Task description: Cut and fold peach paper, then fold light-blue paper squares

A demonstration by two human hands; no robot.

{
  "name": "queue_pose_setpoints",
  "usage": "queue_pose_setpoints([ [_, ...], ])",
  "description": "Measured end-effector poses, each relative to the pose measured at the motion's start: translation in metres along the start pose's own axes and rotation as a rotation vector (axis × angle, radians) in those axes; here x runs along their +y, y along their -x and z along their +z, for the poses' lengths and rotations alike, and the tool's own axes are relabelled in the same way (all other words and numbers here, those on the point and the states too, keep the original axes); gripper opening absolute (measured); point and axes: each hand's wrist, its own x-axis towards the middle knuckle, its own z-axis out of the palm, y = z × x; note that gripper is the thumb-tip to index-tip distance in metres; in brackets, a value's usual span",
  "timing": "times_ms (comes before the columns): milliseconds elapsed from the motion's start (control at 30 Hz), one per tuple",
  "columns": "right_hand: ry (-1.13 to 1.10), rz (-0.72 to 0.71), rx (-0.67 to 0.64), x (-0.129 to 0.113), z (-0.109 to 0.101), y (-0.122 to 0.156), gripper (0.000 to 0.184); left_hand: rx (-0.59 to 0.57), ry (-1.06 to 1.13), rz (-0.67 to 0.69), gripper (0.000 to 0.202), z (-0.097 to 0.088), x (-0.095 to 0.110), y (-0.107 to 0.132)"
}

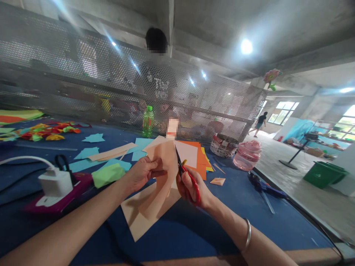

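left grip (142, 173) is pinching peach paper sheet (163, 166); right grip (191, 188) is closing around red-handled scissors (197, 193), blades meeting the sheet's edge; sheet is drooping onto mid blue tabletop (210, 225)

Forearms (63, 225) cut off at lower edge. Scissor blades (178, 159) partly hidden by peach paper (163, 166). Objects (105, 105) behind perforated screen (69, 55) too blurred to identify.
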Motion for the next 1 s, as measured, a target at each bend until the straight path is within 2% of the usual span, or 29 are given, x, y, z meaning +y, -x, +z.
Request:
queue_pose_setpoints([
  [200, 0.01, -0.072, -0.007, 0.007, -0.004, -0.002, 0.055, -0.05, -0.035, -0.016, 0.016, 0.008, -0.002, 0.005],
  [367, 0.022, -0.041, 0.049, 0.007, -0.001, -0.003, 0.055, 0.018, -0.06, -0.04, 0.017, 0.013, 0.0, 0.007],
  [433, 0.039, -0.028, 0.057, 0.005, -0.001, -0.003, 0.056, 0.034, -0.071, -0.041, 0.019, 0.012, 0.0, 0.007],
  [600, 0.039, -0.002, 0.058, 0.0, -0.002, -0.002, 0.057, -0.036, -0.074, -0.034, 0.023, 0.006, -0.003, 0.004],
  [767, 0.045, -0.002, 0.071, -0.005, -0.003, -0.001, 0.058, -0.036, -0.097, -0.053, 0.025, 0.006, -0.003, 0.003],
  [1000, -0.035, 0.019, 0.075, 0.005, -0.003, -0.002, 0.057, -0.049, -0.141, -0.045, 0.036, 0.004, -0.005, 0.004],
])
